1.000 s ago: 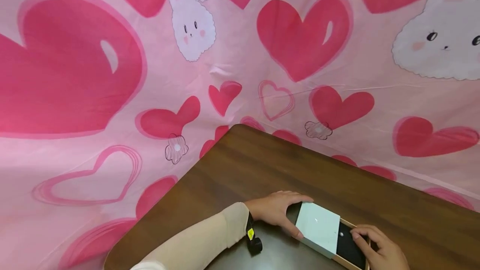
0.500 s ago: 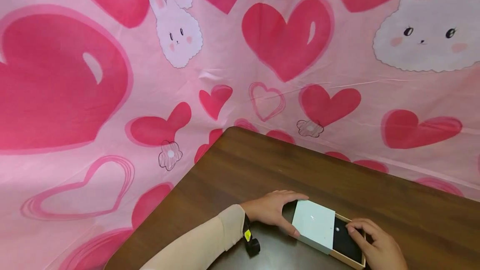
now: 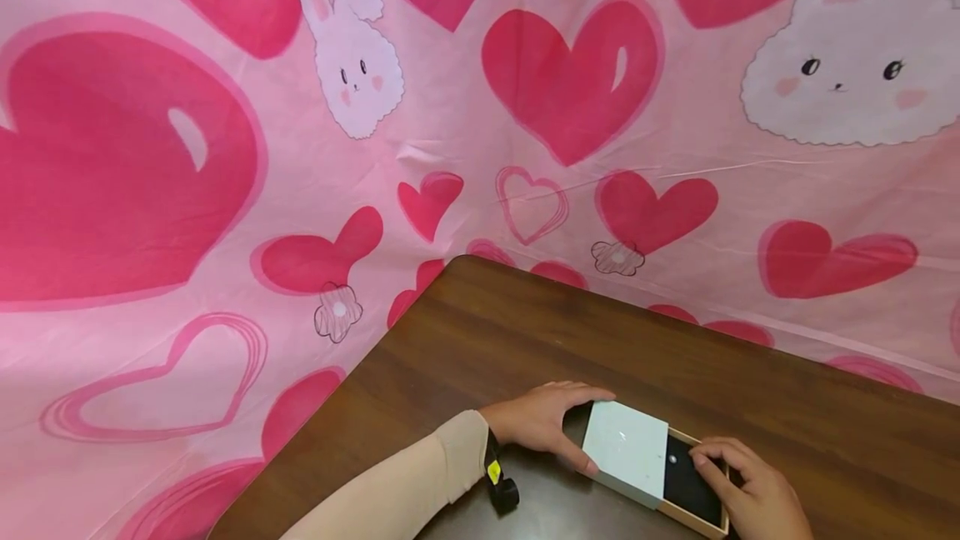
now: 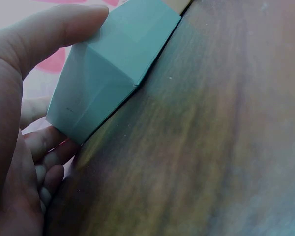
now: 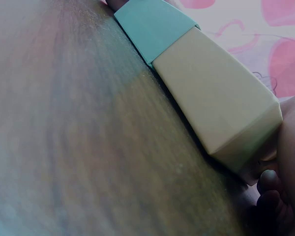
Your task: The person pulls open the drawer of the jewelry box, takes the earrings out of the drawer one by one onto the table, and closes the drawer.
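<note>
A pale mint box sleeve (image 3: 626, 450) lies on the table, with a tan inner tray (image 3: 686, 517) drawn partly out of its right end. Inside the tray a black insert (image 3: 684, 486) shows, with a small shiny round spot on it. My left hand (image 3: 536, 423) grips the sleeve's left end, thumb on the near side and fingers on the far side. At the tray's right end, my right hand (image 3: 753, 482) holds the tray, thumb and forefinger over the black insert. In the right wrist view, other fingers (image 5: 269, 200) curl beside the tray's outer end.
The dark brown wooden table (image 3: 480, 332) runs back to a rounded corner. Behind it hangs a pink cloth (image 3: 465, 107) printed with hearts and rabbits. A wrist camera (image 3: 506, 494) is strapped to the left wrist, close over the tabletop.
The head view has turned slightly right, so the scene sits further left in it. Both hands, the sleeve and the tray keep the same positions relative to each other.
</note>
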A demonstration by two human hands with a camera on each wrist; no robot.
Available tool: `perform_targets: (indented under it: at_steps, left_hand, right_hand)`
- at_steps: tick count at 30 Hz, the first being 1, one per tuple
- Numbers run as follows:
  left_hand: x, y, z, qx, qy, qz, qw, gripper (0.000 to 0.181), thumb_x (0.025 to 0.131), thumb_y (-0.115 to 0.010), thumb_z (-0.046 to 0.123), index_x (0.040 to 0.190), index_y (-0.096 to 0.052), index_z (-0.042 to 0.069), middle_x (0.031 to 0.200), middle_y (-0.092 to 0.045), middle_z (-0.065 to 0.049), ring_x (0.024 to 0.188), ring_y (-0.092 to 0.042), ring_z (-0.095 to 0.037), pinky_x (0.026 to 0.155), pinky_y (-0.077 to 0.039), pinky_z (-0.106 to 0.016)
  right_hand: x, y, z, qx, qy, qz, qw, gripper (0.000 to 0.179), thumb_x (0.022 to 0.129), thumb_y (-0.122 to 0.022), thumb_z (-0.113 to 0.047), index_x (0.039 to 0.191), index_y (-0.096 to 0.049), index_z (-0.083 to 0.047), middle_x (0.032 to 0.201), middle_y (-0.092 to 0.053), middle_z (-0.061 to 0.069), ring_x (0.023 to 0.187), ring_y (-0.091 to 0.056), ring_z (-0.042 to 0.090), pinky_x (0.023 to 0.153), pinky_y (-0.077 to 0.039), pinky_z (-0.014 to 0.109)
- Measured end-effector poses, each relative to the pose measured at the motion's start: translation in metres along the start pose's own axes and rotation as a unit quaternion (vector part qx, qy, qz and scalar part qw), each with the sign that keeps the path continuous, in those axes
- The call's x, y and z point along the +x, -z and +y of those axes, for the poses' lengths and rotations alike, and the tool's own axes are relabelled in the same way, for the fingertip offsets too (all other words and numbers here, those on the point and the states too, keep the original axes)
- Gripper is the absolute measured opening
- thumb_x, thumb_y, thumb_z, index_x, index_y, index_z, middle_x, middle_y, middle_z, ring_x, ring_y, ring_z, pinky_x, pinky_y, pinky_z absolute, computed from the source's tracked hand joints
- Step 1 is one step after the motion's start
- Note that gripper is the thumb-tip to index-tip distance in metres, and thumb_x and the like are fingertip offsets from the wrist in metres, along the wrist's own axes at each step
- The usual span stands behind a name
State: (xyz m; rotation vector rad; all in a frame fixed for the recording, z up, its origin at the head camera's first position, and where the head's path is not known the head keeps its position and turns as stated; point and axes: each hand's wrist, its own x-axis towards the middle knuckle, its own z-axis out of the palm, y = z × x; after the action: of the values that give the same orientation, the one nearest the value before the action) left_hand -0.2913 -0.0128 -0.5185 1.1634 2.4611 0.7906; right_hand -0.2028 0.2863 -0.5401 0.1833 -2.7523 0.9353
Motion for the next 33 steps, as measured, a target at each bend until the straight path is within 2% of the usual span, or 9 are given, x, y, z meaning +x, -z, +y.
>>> perform_targets:
  at_steps: [9, 16, 33]
  left_hand:
    - [-0.0008, 0.0010, 0.0008, 0.000, -0.001, 0.001, 1.0000, 0.089, 0.075, -0.079, 0.053, 0.149, -0.034, 0.035, 0.146, -0.037, 0.019, 0.134, -0.029, -0.001, 0.110, -0.026, -0.035]
    - [-0.0001, -0.0001, -0.0005, 0.003, -0.002, 0.001, 1.0000, 0.089, 0.075, -0.079, 0.054, 0.150, -0.034, 0.036, 0.146, -0.036, 0.019, 0.134, -0.029, -0.002, 0.110, -0.026, -0.035]
    - [-0.0028, -0.0002, 0.0010, -0.011, 0.006, 0.001, 0.9999, 0.089, 0.075, -0.079, 0.053, 0.149, -0.034, 0.037, 0.145, -0.037, 0.021, 0.131, -0.032, -0.001, 0.107, -0.030, -0.036]
  right_hand:
    - [-0.0001, -0.0001, 0.0007, 0.000, 0.008, 0.005, 1.0000, 0.005, 0.092, -0.070, -0.032, 0.090, -0.069, -0.036, 0.101, -0.064, -0.014, 0.093, -0.057, -0.001, 0.073, -0.041, 0.019]
    - [0.0001, -0.0011, 0.0006, -0.002, -0.007, -0.002, 1.0000, 0.003, 0.091, -0.069, -0.036, 0.090, -0.070, -0.034, 0.101, -0.064, -0.015, 0.092, -0.057, -0.001, 0.072, -0.042, 0.023]
    - [-0.0016, -0.0030, 0.0024, 0.009, 0.009, 0.015, 0.9998, 0.007, 0.089, -0.073, -0.029, 0.089, -0.070, -0.035, 0.099, -0.064, -0.015, 0.091, -0.057, -0.003, 0.071, -0.037, 0.011]
